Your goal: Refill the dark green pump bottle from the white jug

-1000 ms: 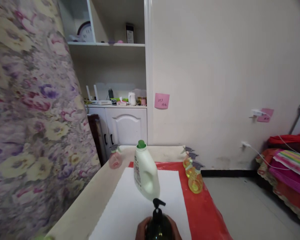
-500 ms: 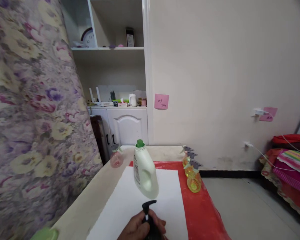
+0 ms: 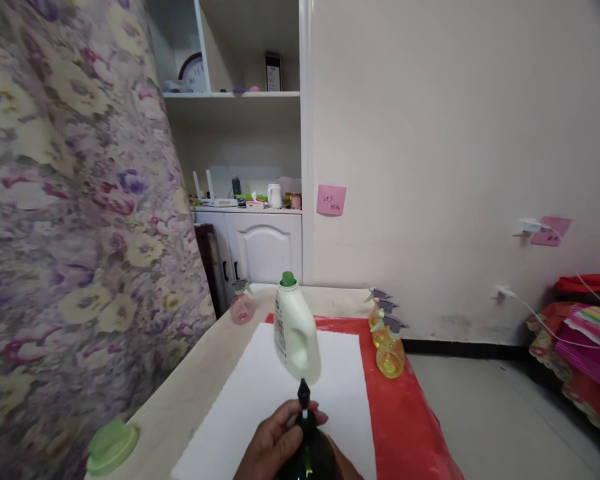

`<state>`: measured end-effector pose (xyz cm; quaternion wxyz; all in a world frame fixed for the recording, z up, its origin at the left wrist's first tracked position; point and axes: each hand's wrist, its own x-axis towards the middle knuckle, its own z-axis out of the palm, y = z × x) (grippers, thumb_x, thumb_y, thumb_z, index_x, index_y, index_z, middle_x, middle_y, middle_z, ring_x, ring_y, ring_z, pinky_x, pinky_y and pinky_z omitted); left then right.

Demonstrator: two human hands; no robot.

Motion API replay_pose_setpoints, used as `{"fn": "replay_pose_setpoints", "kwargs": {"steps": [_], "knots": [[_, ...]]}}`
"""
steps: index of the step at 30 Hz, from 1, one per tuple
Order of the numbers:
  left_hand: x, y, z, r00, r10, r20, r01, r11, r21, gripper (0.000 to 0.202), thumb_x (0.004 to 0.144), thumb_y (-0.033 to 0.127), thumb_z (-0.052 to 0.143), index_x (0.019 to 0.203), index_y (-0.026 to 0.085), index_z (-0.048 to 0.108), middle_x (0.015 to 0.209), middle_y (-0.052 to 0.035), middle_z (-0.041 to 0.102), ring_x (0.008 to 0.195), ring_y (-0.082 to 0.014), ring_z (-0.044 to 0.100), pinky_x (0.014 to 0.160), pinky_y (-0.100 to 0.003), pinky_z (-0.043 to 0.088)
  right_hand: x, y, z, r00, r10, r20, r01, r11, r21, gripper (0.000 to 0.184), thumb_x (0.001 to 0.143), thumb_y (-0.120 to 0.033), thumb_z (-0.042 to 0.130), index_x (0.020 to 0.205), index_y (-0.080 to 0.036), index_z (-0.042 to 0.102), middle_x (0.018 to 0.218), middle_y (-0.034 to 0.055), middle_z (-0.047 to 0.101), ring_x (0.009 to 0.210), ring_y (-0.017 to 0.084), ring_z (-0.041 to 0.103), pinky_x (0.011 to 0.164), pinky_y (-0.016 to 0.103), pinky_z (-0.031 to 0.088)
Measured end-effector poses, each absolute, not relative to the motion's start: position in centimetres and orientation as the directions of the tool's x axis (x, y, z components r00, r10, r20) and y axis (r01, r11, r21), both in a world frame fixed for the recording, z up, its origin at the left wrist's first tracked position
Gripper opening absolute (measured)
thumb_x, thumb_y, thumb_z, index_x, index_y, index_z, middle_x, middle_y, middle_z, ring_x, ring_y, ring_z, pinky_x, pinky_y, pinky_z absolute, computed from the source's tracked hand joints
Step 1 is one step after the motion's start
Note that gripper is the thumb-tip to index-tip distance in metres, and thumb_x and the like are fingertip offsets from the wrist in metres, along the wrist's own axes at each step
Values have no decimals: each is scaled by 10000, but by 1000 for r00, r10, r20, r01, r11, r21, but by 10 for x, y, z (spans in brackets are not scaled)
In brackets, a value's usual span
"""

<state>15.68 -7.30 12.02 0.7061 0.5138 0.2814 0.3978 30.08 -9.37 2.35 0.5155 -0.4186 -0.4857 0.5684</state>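
Note:
A dark pump bottle (image 3: 313, 460) with a black pump head is at the bottom centre, its lower part cut off by the frame edge. My left hand (image 3: 275, 440) is closed round the pump collar, thumb in front and fingertips showing behind the neck. My right hand (image 3: 347, 463) lies against the bottle's right side, mostly hidden by it. Just beyond them, a pale green jug (image 3: 297, 333) with a green cap stands on the white sheet (image 3: 250, 387).
Several spray bottles with yellowish liquid (image 3: 390, 360) line the red cloth (image 3: 400, 427) on the right. A pinkish spray bottle (image 3: 242, 308) stands at the table's far left. A light green plastic lid-like piece (image 3: 113, 447) lies near left. Floral curtain (image 3: 80, 233) hangs on the left.
The pump bottle has risen a little into view, and its spout has turned from pointing right to lying along my line of sight. More of my right hand shows. The view has shifted left.

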Motion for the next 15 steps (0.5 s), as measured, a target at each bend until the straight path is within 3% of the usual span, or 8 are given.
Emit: {"fn": "replay_pose_setpoints", "kwargs": {"steps": [4, 6, 10, 12, 15], "knots": [[165, -73, 114, 259, 963, 72, -297, 8, 955, 353, 552, 378, 856, 810, 216, 677, 811, -12, 729, 780, -186, 651, 719, -265, 479, 297, -101, 35, -71, 981, 182, -238, 160, -958, 741, 624, -603, 732, 1236, -227, 548, 1143, 116, 652, 1121, 331, 578, 1012, 520, 387], [167, -74, 114, 164, 985, 62, -263, -17, 965, 441, 505, 373, 879, 874, 223, 689, 848, -22, 741, 875, -220, 658, 795, -290, 482, 297, -107, 44, -82, 969, 233, -287, 201, -936, 740, 648, -563, 737, 1267, -228, 509, 1192, 124, 633, 1124, 314, 577, 1016, 498, 391], [164, -81, 122, 348, 936, 52, -252, 40, 967, 524, 642, 485, 765, 1078, 206, 682, 1079, -107, 728, 918, -260, 656, 801, -345, 492, 302, -115, 58, -180, 961, 212, -208, 173, -963, 624, 734, -549, 675, 1251, -227, 539, 1173, 125, 646, 1094, 309, 599, 978, 502, 423], [163, -83, 125, 413, 910, 43, -284, 84, 955, 473, 686, 489, 725, 1060, 203, 685, 1046, -110, 736, 850, -243, 660, 755, -341, 497, 304, -115, 61, -229, 947, 226, -195, 183, -964, 651, 717, -534, 703, 1262, -223, 527, 1192, 125, 637, 1113, 308, 594, 982, 499, 427], [167, -82, 123, 311, 947, 78, -280, 13, 960, 331, 642, 404, 788, 893, 212, 688, 869, -40, 737, 794, -201, 642, 716, -282, 475, 305, -115, 61, -216, 923, 320, -311, 246, -918, 902, 545, -525, 830, 1310, -229, 457, 1287, 126, 583, 1207, 321, 537, 1044, 492, 383]]}}
